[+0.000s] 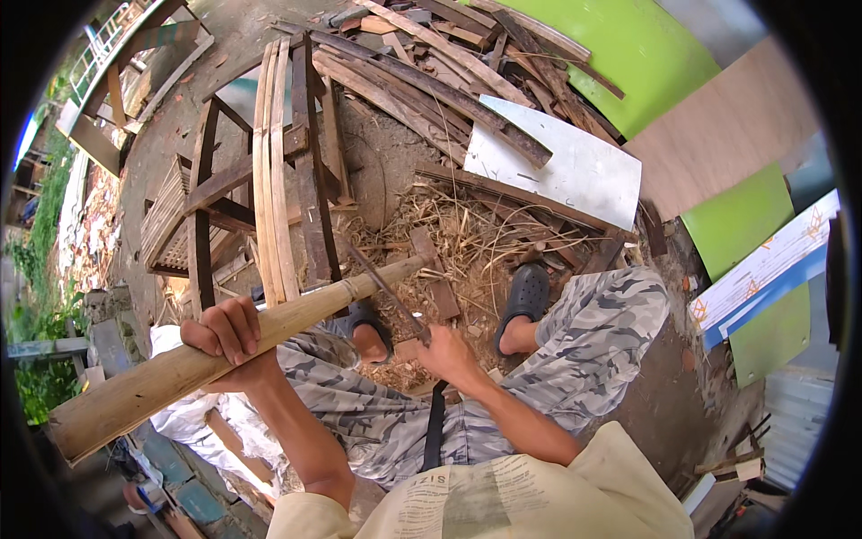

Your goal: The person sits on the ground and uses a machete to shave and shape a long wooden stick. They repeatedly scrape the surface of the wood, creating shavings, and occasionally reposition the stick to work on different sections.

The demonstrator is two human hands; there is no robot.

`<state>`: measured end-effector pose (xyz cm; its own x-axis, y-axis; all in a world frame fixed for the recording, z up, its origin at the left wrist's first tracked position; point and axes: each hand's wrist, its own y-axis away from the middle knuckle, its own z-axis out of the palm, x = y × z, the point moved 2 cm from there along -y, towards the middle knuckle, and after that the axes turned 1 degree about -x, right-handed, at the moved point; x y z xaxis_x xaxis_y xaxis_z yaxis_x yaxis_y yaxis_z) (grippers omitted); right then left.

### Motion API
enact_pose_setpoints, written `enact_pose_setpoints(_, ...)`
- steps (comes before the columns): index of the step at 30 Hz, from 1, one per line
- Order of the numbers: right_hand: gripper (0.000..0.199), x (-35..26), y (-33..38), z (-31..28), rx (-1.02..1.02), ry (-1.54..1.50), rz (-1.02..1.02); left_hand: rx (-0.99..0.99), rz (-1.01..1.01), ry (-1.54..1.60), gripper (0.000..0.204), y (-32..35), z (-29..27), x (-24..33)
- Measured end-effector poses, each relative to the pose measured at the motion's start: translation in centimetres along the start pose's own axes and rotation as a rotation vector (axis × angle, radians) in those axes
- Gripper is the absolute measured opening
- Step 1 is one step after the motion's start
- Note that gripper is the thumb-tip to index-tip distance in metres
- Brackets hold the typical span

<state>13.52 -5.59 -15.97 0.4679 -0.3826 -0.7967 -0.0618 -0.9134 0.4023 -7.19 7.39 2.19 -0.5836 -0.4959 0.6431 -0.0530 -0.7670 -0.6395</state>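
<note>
A thick pale bamboo pole [135, 404] slants across my lap, from the lower left up to its far end near the middle. Wrapped round its left part is my left hand [230, 340], fingers over the top. My right hand [449, 356] is closed on the handle of a long, narrow, dark-bladed knife [388, 295]. The blade crosses the bamboo close to its far end and appears to touch it. Most of the knife's handle is hidden inside my fist.
Shavings and split strips [449, 220] litter the ground before my feet. A dark wooden frame [305, 171] with pale slats [272, 171] leaning on it stands ahead left. Beyond lie piled planks [404, 94] and a white board [548, 162]. Green sheets [736, 216] are at right.
</note>
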Motion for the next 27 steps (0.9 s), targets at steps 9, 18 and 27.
enact_pose_setpoints(9,0.027,-6.0,1.0,-1.3,-0.047,-0.076,-0.168,-0.134,-0.054,0.062,0.047,-0.8,0.5,-0.7)
enact_pose_setpoints(18,0.027,-7.7,1.7,-1.6,-0.036,-0.027,-0.251,-0.15,-0.047,0.098,0.056,-0.9,0.6,-0.8)
enact_pose_setpoints(27,0.025,-3.1,1.8,-2.3,-0.035,0.004,-0.035,-0.175,-0.075,0.163,0.066,-0.3,0.7,-0.8)
